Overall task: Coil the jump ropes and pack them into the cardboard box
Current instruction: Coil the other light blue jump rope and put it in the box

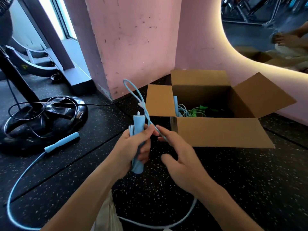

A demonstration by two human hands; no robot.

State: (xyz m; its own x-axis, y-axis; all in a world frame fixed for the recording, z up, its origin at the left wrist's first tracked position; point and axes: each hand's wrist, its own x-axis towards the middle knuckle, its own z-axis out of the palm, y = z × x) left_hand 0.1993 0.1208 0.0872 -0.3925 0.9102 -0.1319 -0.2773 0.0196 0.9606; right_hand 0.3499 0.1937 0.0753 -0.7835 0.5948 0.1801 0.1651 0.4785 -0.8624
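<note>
We see the left hand (pixel 133 147) gripping 1 blue handle (pixel 138 129). The right hand (pixel 181 161) pinches its cord (pixel 141 99) beside the cardboard box (pixel 216 132).

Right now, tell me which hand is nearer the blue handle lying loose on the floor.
Left. The left hand, gripping the other handle upright, sits just right of the loose handle. The right hand, pinching the rope, is farther right, toward the cardboard box.

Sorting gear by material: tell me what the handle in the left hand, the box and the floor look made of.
Handle: pale blue, matte, looks like foam or soft plastic; cannot tell which.
Box: brown cardboard, plain matte flaps with visible creases.
Floor: black with white flecks and seams, likely rubber gym tiles.
</note>
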